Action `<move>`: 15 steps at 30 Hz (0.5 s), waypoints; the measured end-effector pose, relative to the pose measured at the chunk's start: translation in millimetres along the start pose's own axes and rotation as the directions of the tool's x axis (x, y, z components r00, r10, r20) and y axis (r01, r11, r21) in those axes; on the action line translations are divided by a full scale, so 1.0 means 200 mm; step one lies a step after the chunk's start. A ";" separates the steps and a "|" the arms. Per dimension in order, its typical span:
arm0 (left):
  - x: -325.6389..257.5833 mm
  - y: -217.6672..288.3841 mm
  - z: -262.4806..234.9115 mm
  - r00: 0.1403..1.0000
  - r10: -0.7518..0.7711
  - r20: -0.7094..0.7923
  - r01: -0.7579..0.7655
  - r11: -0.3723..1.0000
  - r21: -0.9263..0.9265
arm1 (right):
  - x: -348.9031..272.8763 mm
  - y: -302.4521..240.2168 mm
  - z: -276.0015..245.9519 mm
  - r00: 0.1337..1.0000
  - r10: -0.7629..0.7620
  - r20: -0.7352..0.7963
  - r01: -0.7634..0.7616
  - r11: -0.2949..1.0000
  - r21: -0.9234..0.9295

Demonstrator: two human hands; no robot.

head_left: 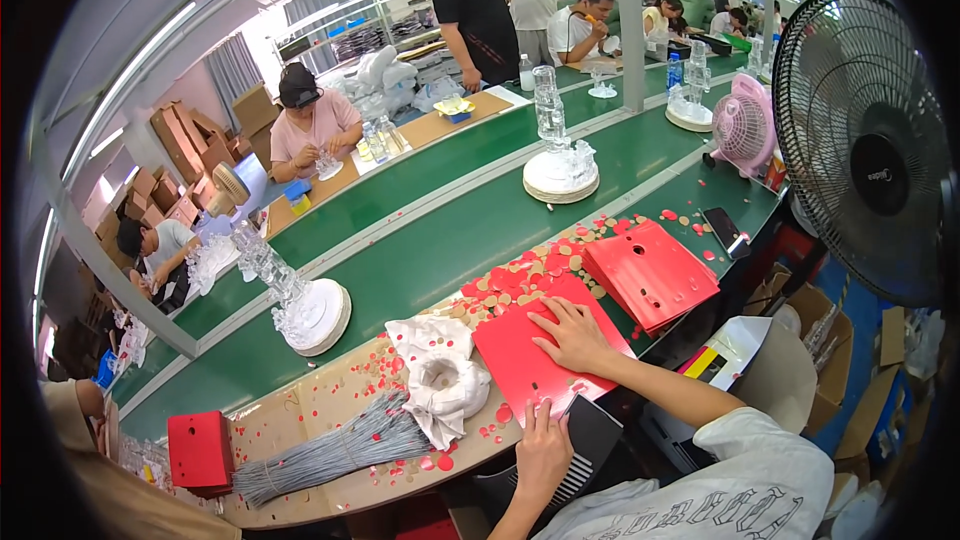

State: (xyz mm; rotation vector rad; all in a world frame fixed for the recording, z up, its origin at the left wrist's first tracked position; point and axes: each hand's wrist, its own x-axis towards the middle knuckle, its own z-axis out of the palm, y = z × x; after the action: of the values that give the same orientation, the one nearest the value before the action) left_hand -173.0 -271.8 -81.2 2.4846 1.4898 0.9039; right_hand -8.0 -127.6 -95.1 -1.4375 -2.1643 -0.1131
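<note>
A red sheet (507, 342) with small punched holes lies in front of me on the bench. My right hand (577, 336) rests flat on it with the fingers spread. At the sheet's near edge, my left hand (544, 452) has its fingertips closed on the edge, close to the holes; what the fingertips cover is partly hidden. Just beyond to the right sits a stack of red punched sheets (655, 270). Loose red and tan discs (510, 283) are scattered along the far side of the sheet. A crumpled white cloth (441, 385) lies to its left.
A bundle of grey wires (330, 448) and another red stack (199, 452) lie at left. Round white stands with clear plastic parts (318, 315) stand along the green bench. A phone (724, 230), pink fan (744, 125) and large black fan (870, 145) are at right. Other people sit opposite.
</note>
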 end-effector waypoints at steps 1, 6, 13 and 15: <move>0.00 0.00 0.00 1.000 0.013 -0.011 -0.013 1.000 0.018 | 0.00 0.00 0.00 1.000 0.001 0.000 -0.001 1.000 0.002; -0.01 -0.01 0.02 0.999 0.045 -0.024 -0.043 0.998 0.054 | 0.00 0.00 0.01 0.998 0.062 -0.003 -0.062 0.998 -0.011; -0.04 0.01 0.01 0.999 0.053 -0.009 -0.052 0.998 0.046 | -0.06 0.01 0.05 0.999 0.004 0.039 -0.006 0.999 0.054; -0.05 -0.01 0.02 0.999 0.044 -0.009 -0.044 0.997 0.061 | -0.03 -0.03 0.05 0.997 0.083 -0.012 -0.082 0.997 0.005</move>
State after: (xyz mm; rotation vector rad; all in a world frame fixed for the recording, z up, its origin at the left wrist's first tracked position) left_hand -174.6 -278.1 -89.6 2.5688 1.4932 0.8925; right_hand -14.2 -132.2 -105.1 -1.5172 -2.0906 -0.0871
